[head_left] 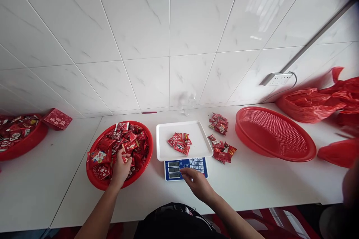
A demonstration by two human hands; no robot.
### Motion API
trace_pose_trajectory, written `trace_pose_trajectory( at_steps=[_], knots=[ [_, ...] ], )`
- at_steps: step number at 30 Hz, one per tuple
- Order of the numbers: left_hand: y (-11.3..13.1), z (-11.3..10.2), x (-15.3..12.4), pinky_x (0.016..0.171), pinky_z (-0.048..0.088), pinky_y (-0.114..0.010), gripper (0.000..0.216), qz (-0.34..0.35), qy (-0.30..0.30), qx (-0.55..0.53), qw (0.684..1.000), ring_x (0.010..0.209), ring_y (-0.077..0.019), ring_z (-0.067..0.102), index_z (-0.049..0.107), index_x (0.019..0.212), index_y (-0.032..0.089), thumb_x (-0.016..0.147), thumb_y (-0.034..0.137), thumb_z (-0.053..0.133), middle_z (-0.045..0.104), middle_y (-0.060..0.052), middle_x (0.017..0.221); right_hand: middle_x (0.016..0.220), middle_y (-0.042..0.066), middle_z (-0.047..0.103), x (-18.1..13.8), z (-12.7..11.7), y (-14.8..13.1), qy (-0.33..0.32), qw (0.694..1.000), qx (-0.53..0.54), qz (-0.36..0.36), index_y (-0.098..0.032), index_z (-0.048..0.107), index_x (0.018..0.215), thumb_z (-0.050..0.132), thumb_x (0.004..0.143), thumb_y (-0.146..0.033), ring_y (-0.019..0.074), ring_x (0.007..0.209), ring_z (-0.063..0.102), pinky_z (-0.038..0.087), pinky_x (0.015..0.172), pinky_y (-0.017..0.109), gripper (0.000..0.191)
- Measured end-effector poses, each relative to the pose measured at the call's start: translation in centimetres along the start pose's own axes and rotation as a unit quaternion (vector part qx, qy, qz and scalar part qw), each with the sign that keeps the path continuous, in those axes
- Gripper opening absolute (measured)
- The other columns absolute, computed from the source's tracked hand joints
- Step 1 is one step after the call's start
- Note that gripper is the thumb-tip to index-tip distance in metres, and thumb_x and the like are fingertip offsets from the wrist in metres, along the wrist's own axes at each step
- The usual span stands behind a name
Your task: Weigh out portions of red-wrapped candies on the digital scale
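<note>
My left hand [121,168] reaches into a red basket [95,181] full of red candy packets [123,140], its fingers curled round some of them. My right hand [198,183] rests on the front panel of a white-trayed digital scale [168,145], fingers stretched over the blue keypad [196,164]. A few red packets [180,143] lie on the scale's tray. More red packets [221,138] lie in loose piles on the table just right of the scale.
An empty red basket [275,132] stands right of the scale, with red plastic bags [316,101] behind it. Far left are another red basket of packets [17,136] and a red box [57,118]. A wall socket [277,79] sits on the tiled wall.
</note>
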State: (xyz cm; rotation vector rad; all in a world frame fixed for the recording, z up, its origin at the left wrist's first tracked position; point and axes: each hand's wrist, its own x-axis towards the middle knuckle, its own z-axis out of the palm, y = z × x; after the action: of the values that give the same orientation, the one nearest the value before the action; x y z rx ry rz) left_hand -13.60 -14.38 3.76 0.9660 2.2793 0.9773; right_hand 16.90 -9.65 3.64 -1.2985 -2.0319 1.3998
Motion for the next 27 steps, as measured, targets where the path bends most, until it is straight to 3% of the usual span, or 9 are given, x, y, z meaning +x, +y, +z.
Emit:
trace_pose_trajectory(
  at_steps=[3,6,10,15,22,27],
  knots=[
    [2.8,1.3,-2.9,0.076,0.047,-0.03,0.057,0.012,-0.086,-0.129,0.988,0.085,-0.0164,0.06,0.036,0.126,0.023,0.073,0.027,0.053,0.06,-0.008,0.108,0.094,0.007,0.068,-0.2,0.6,-0.6,-0.032,0.998,0.048,0.028,-0.02,0.064,0.099,0.047,0.081,-0.038,0.0205,0.083,0.061,0.046,0.075,0.034,0.03],
    [5.1,3.5,-6.1,0.081,0.044,-0.031,0.061,0.017,-0.2,-0.162,0.966,0.09,-0.0175,0.059,0.038,0.126,0.023,0.069,0.024,0.058,0.061,-0.006,0.105,0.093,0.006,0.067,-0.4,1.2,-1.2,-0.078,0.987,0.132,0.043,-0.019,0.061,0.105,0.05,0.08,-0.046,0.0192,0.081,0.06,0.047,0.073,0.032,0.038],
    [6.4,6.2,-8.8,0.072,0.046,-0.03,0.047,0.017,-0.345,-0.226,0.911,0.078,-0.0165,0.059,0.048,0.113,0.019,0.068,0.019,0.058,0.063,-0.003,0.085,0.088,0.006,0.068,-0.7,1.8,-1.5,-0.119,0.969,0.215,0.028,-0.017,0.062,0.093,0.053,0.077,-0.051,0.0171,0.078,0.059,0.046,0.071,0.031,0.038],
    [6.8,6.9,-9.7,0.066,0.044,-0.028,0.017,0.037,-0.38,-0.229,0.895,0.066,-0.0131,0.055,0.055,0.083,0.017,0.072,0.029,0.058,0.058,0.001,0.069,0.075,0.004,0.066,-1.1,1.7,-0.8,-0.106,0.973,0.195,0.066,-0.016,0.06,0.078,0.056,0.074,-0.052,0.0154,0.07,0.058,0.043,0.064,0.026,0.037],
    [6.8,7.1,-9.9,0.062,0.044,-0.028,0.027,-0.028,-0.396,-0.278,0.875,0.062,-0.0132,0.056,0.051,0.078,0.018,0.073,0.044,0.057,0.056,0.002,0.067,0.062,-0.001,0.059,-1.4,1.4,-1.2,-0.131,0.973,0.183,0.04,-0.015,0.061,0.068,0.054,0.076,-0.048,0.0119,0.061,0.051,0.039,0.059,0.023,0.034],
    [5.7,7.1,-9.4,0.055,0.037,-0.025,0.036,-0.037,-0.402,-0.216,0.889,0.058,-0.0115,0.051,0.054,0.075,0.015,0.073,0.051,0.054,0.055,0.001,0.063,0.059,-0.001,0.056,-1.5,1.4,-1.7,-0.142,0.97,0.194,0.035,-0.016,0.059,0.064,0.056,0.076,-0.044,0.0113,0.058,0.049,0.038,0.057,0.023,0.031]
  ],
)
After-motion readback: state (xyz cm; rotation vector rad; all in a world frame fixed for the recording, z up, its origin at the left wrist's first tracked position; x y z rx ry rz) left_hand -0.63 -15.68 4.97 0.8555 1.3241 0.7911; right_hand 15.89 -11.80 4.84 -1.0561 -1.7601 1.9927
